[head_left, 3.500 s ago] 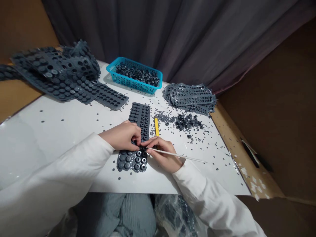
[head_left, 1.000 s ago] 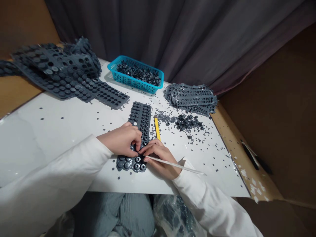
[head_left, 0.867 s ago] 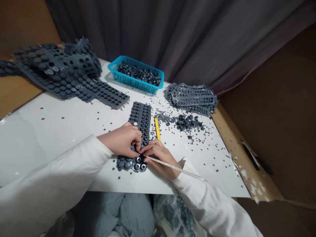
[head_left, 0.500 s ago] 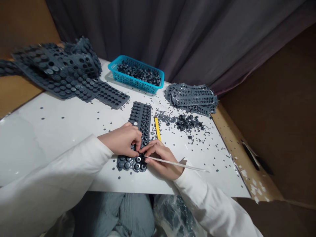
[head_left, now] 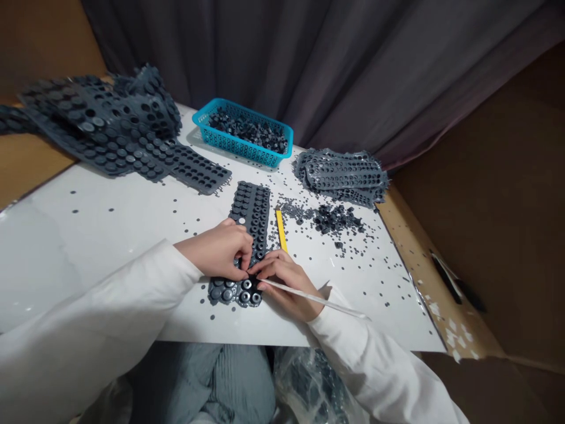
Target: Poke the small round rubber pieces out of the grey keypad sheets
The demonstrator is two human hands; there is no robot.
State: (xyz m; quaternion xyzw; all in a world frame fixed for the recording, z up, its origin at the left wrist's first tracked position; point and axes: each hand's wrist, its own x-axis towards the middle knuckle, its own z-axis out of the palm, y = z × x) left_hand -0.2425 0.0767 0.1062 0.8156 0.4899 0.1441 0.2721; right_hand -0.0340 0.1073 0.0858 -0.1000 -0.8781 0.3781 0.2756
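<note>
A dark grey moulded rubber strip (head_left: 249,203) with rows of round, ring-topped pieces lies lengthwise on the white table in front of me. My left hand (head_left: 225,250) rests across its left side, thumb and fingers closed together at the strip's surface; whatever is between the fingertips is hidden. From the right, my right hand (head_left: 289,285) grips a thin, pale, stick-like tool (head_left: 313,294). Its tip is down among the pieces beside the left fingertips, and its long end points back over my right wrist. Both hands' fingertips nearly meet on the strip.
A blue basket (head_left: 241,141) of small dark rubber parts stands at the back. Uncut moulded sheets (head_left: 123,129) pile up at left, and punched-out strips (head_left: 344,174) at right. Near a yellow-handled cutter (head_left: 281,229) lie a heap of dark parts (head_left: 338,219) and scattered small discs.
The pale tool's rear end has dipped slightly toward me. Both hands stay in nearly the same place on the strip.
</note>
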